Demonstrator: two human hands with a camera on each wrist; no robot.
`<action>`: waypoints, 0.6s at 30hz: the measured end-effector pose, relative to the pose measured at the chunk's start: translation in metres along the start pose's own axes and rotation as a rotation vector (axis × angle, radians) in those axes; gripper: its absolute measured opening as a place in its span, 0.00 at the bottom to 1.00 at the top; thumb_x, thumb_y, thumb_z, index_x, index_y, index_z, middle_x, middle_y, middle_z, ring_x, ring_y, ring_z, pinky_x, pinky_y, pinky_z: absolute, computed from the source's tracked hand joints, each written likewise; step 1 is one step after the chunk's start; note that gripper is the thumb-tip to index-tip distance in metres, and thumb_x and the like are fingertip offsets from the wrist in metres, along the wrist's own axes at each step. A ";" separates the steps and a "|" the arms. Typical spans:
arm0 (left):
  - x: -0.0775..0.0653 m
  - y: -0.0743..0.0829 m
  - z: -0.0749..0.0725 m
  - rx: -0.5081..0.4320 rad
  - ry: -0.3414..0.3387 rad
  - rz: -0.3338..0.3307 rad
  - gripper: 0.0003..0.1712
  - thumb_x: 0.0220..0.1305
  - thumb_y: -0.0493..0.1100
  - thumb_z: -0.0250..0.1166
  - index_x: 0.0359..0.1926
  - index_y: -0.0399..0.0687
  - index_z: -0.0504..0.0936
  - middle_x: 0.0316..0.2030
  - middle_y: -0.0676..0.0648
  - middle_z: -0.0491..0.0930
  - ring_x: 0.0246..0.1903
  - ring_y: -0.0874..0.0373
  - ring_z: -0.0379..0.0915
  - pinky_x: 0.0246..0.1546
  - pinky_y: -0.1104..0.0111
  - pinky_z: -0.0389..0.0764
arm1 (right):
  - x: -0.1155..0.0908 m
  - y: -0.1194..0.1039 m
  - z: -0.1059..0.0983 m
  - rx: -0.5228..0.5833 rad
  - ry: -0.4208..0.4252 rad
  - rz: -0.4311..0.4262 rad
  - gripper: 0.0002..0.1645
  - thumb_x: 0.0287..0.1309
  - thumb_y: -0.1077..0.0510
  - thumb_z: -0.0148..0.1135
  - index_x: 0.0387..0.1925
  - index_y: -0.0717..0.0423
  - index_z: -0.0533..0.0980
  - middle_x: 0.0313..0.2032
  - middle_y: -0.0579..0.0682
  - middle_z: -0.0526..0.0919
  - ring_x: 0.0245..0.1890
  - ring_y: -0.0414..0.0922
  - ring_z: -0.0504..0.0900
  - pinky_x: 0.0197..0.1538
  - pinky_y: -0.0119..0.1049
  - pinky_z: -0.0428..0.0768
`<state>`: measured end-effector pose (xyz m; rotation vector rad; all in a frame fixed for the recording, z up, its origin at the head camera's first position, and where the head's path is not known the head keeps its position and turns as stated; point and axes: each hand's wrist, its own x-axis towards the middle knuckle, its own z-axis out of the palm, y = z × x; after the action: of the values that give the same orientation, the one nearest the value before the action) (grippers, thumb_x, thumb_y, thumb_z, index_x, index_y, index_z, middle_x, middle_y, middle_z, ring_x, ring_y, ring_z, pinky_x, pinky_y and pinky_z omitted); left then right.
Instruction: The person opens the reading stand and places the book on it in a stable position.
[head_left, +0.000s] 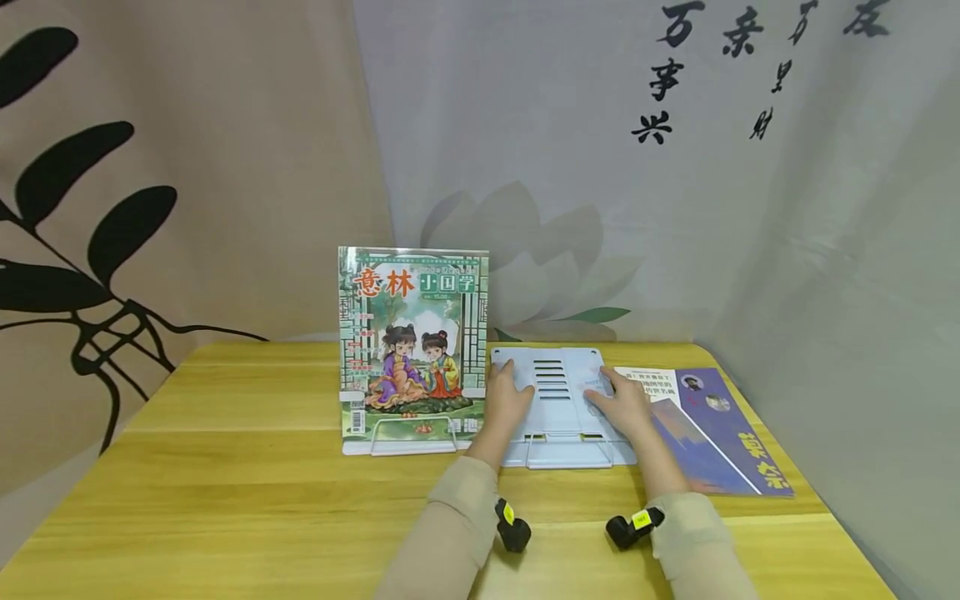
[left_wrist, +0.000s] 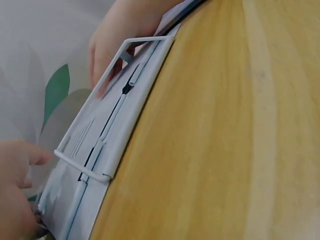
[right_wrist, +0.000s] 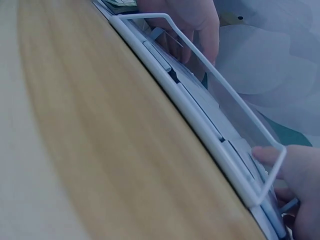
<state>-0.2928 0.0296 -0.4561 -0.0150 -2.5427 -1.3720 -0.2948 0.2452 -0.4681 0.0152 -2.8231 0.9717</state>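
Observation:
A white metal book stand (head_left: 555,417) with slots in its back panel and a wire page holder at the front stands on the table. My left hand (head_left: 507,404) grips its left side, thumb over the front face. On the opposite side my right hand (head_left: 628,408) holds the edge, its thumb also lying on the panel. In the right wrist view, fingers (right_wrist: 287,195) curl behind the stand's edge. Left of this stand, a green illustrated magazine (head_left: 420,350) sits upright on a similar white stand, behind its wire holder.
A purple and white magazine (head_left: 712,433) lies flat at the right, close beside the stand. The wooden table (head_left: 225,483) reaches back to a printed curtain (head_left: 285,167). Black wrist cameras are strapped at both cuffs.

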 end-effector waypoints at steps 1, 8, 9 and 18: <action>0.001 0.000 0.000 0.010 -0.001 -0.011 0.35 0.51 0.35 0.69 0.61 0.30 0.71 0.62 0.24 0.61 0.62 0.34 0.59 0.61 0.52 0.65 | 0.000 0.000 0.000 -0.003 0.000 0.001 0.39 0.59 0.47 0.64 0.66 0.63 0.65 0.63 0.66 0.67 0.61 0.68 0.61 0.59 0.65 0.58; 0.000 0.003 0.001 0.038 -0.028 -0.089 0.37 0.50 0.31 0.66 0.64 0.35 0.70 0.65 0.23 0.54 0.57 0.32 0.65 0.52 0.52 0.74 | 0.001 0.002 0.002 -0.015 0.020 -0.014 0.38 0.58 0.50 0.65 0.65 0.66 0.66 0.63 0.68 0.66 0.63 0.66 0.59 0.62 0.63 0.55; 0.000 0.004 0.000 0.042 -0.031 -0.096 0.37 0.49 0.30 0.66 0.64 0.34 0.70 0.65 0.23 0.54 0.56 0.32 0.67 0.50 0.52 0.75 | 0.001 0.003 0.002 -0.013 0.025 -0.017 0.38 0.58 0.50 0.65 0.65 0.66 0.66 0.63 0.68 0.66 0.63 0.66 0.59 0.63 0.62 0.55; 0.002 0.005 0.000 0.036 -0.014 -0.085 0.37 0.44 0.26 0.65 0.62 0.32 0.71 0.60 0.20 0.60 0.57 0.32 0.65 0.54 0.53 0.73 | 0.000 0.004 0.001 0.128 0.093 -0.041 0.38 0.56 0.58 0.67 0.65 0.69 0.64 0.63 0.69 0.65 0.64 0.65 0.59 0.66 0.55 0.56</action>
<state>-0.2938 0.0320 -0.4516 0.0914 -2.6068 -1.3602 -0.2951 0.2475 -0.4716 0.0410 -2.6620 1.1123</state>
